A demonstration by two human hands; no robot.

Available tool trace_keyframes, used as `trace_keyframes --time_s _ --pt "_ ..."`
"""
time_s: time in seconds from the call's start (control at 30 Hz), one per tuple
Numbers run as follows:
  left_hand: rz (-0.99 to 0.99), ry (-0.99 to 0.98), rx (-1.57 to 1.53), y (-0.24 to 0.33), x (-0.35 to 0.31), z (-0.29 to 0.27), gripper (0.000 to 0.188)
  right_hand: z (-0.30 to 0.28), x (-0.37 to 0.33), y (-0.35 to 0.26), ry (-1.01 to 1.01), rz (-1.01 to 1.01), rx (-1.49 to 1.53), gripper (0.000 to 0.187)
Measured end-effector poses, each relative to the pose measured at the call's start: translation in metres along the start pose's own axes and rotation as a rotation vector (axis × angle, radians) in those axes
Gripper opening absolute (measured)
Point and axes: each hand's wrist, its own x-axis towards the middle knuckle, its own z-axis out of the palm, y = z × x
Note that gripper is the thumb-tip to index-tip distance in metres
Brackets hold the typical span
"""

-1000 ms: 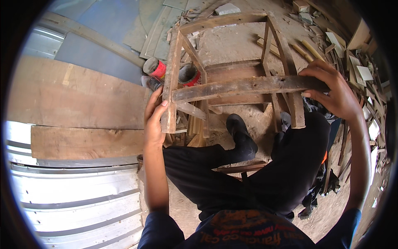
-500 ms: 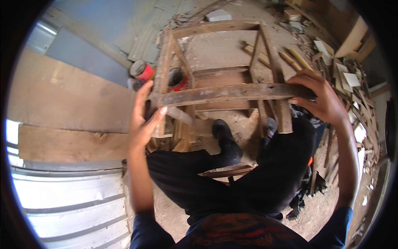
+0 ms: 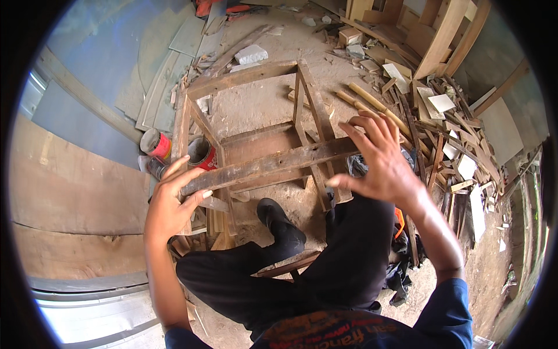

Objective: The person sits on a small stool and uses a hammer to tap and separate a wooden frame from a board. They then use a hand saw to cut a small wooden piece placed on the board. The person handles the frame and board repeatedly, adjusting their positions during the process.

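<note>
A dark, worn wooden slat (image 3: 267,166) lies across the near side of an old wooden furniture frame (image 3: 244,79), slanting up toward the right. My left hand (image 3: 170,203) is closed around the slat's left end, with the thumb on the near edge and the fingers over the far one. Beside the slat's right end hovers my right hand (image 3: 381,160), its fingers spread and nothing in them. The frame stands on the floor before my legs, its lower board (image 3: 261,145) showing between the uprights.
Two red paint cans (image 3: 156,143) stand by the frame's left side. Wood scraps (image 3: 459,139) are heaped on the right, with round yellowish poles (image 3: 381,107) at their edge. A pale block (image 3: 251,54) lies beyond the frame. A plywood panel (image 3: 75,174) rises at my left.
My right hand has let go of the slat's right end and spread its fingers. My left hand has closed around the left end. The whole view has swung toward the right.
</note>
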Motion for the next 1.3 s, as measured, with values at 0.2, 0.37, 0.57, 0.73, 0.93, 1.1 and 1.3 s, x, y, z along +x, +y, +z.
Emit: trace_keyframes --time_s 0.2,0.37,0.57,0.73,0.93,1.1,1.3 --pt "0.022 -0.035 0.012 -0.002 0.001 -0.002 0.043 0.011 -0.007 -0.025 -0.017 0.148 0.081 0.103" --pt "0.013 -0.040 -0.015 0.000 0.000 -0.003 0.043 0.010 -0.007 -0.024 -0.028 0.154 0.119 0.098" --pt "0.034 -0.042 0.014 -0.006 0.000 -0.002 0.043 0.008 -0.004 -0.023 -0.002 0.146 0.186 0.096" --pt "0.034 -0.035 0.018 -0.008 0.000 -0.001 0.044 0.008 -0.006 -0.022 0.003 0.156 0.247 0.098" --pt "0.041 -0.033 0.023 -0.008 -0.001 0.000 0.045 0.012 -0.008 -0.021 0.024 0.179 0.305 0.101" --pt "-0.029 -0.024 -0.038 -0.003 -0.002 0.001 0.041 0.015 -0.008 -0.020 0.024 0.163 0.321 0.101" --pt "-0.002 -0.004 0.000 -0.003 -0.005 0.001 0.044 0.020 -0.008 -0.016 0.060 0.119 0.334 0.097"
